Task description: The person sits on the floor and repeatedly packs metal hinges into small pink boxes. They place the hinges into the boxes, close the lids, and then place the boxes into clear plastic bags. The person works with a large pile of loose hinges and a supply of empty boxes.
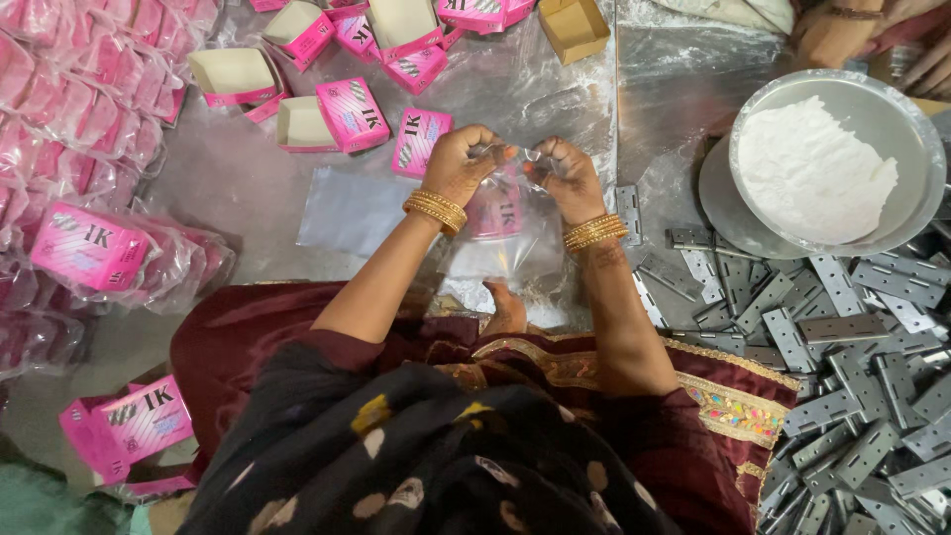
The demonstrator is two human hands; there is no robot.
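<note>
On my right lies a heap of grey metal hinges [852, 396]. Above it a steel bowl [906, 119] holds white powder [812, 168]. Pink boxes [352, 114] lie before me, some open and empty. A small brown box [575, 28] stands further away. On my left are many pink boxes wrapped in clear bags [99, 253].

Both hands, left hand [458, 163] and right hand [565, 176], pinch a clear plastic bag [505, 233] holding a pink box [495, 213], left of the powder bowl [837, 163].
</note>
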